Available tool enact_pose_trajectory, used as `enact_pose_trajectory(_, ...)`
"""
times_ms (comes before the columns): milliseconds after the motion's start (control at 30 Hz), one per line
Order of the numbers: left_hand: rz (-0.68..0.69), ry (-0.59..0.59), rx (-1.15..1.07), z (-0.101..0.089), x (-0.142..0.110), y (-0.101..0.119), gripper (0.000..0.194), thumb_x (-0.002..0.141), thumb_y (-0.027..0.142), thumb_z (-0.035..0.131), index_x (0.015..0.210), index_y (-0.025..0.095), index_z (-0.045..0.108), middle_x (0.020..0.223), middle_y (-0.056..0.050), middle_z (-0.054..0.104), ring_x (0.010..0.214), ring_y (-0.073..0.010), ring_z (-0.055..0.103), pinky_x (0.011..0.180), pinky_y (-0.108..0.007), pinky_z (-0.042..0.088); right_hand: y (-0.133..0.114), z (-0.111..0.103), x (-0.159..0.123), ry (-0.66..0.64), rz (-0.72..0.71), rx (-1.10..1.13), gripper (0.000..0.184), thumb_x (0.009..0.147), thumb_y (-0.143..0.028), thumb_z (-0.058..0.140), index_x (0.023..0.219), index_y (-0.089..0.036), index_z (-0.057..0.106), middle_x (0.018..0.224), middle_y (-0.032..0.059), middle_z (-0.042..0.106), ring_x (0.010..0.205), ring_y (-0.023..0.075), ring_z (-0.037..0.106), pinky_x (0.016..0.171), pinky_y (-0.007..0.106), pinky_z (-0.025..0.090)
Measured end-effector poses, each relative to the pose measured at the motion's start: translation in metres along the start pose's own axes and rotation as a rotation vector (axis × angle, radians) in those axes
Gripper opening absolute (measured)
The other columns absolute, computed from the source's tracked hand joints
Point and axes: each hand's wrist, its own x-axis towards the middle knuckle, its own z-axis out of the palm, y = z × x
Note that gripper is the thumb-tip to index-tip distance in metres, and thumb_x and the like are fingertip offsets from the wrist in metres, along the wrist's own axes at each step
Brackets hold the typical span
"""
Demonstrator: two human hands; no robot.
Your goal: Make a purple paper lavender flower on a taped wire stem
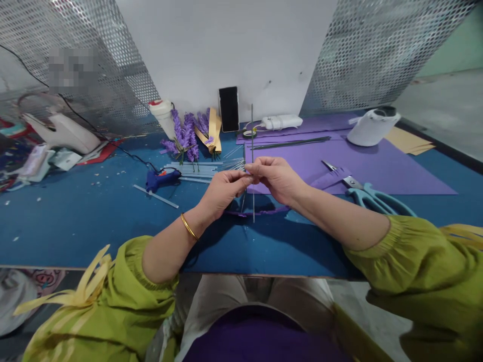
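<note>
A thin, straight floral wire (pixel 252 130) stands nearly upright in front of me, its lower end hanging below my fingers. My right hand (pixel 279 180) pinches it about midway between thumb and fingertips. Closed too, my left hand (pixel 229 188) meets the right one at the same spot, its thumb and forefinger pressed together on the wire. Whatever else the fingertips cover is hidden. Below the hands, a narrow purple strip (pixel 264 212) lies on the blue table. A bundle of fine wires (pixel 236 163) rests just behind my left hand.
Purple sheets (pixel 400 171) spread to the right, with light-blue-handled scissors (pixel 377 197) and dark stems (pixel 294 143). At left lie a blue glue gun (pixel 162 180) and glue sticks (pixel 199 170). Purple flowers (pixel 184 133), a phone (pixel 229 109) and a white container (pixel 372 126) stand behind.
</note>
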Motion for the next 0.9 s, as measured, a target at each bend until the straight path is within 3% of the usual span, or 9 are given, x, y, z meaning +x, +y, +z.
enact_pose_trajectory(267,0.033,0.015,0.015,-0.001,0.000,-0.001,0.021,0.077,0.036,0.070,0.074,0.015,0.072,0.052,0.004,0.041,0.052,-0.0078,0.032,0.051,-0.025,0.021,0.010,-0.004,0.004,0.059,-0.037,-0.074,0.051,0.060,-0.046,0.087,0.051,-0.020,0.044,0.052,-0.0043,0.044,0.055,0.0101,0.042,0.057,0.028,0.034)
enact_pose_trajectory(433,0.048,-0.035,-0.083,-0.005,0.002,-0.004,0.022,0.079,0.036,0.071,0.075,0.014,0.073,0.056,0.003,0.045,0.054,-0.0079,0.035,0.053,-0.024,0.027,0.002,-0.009,0.007,-0.007,0.033,0.075,0.045,0.069,-0.062,0.077,0.069,-0.017,0.066,0.062,-0.0009,0.053,0.059,0.0107,0.046,0.060,0.027,0.041)
enact_pose_trajectory(600,0.023,-0.090,-0.142,-0.006,0.003,-0.005,0.023,0.079,0.037,0.072,0.078,0.014,0.073,0.055,0.004,0.041,0.053,-0.0072,0.034,0.052,-0.023,0.026,-0.003,-0.012,0.007,-0.179,0.074,0.165,0.031,0.065,-0.042,0.085,0.079,-0.016,0.075,0.069,0.0012,0.062,0.061,0.0099,0.051,0.062,0.025,0.045)
enact_pose_trajectory(700,0.022,-0.110,-0.126,-0.005,0.002,-0.004,0.025,0.079,0.038,0.072,0.078,0.013,0.072,0.055,0.004,0.041,0.053,-0.0074,0.034,0.051,-0.023,0.026,-0.003,-0.011,0.006,-0.107,0.052,0.140,0.025,0.060,-0.033,0.087,0.064,-0.015,0.070,0.063,-0.0003,0.060,0.055,0.0074,0.046,0.057,0.024,0.040)
enact_pose_trajectory(900,0.043,-0.070,-0.013,-0.001,-0.001,0.001,0.028,0.079,0.039,0.069,0.073,0.012,0.069,0.056,0.003,0.043,0.055,-0.0081,0.035,0.052,-0.023,0.025,-0.001,-0.004,0.003,-0.064,0.008,0.108,0.036,0.062,-0.034,0.086,0.051,-0.017,0.056,0.050,-0.0044,0.048,0.047,0.0081,0.045,0.053,0.027,0.035)
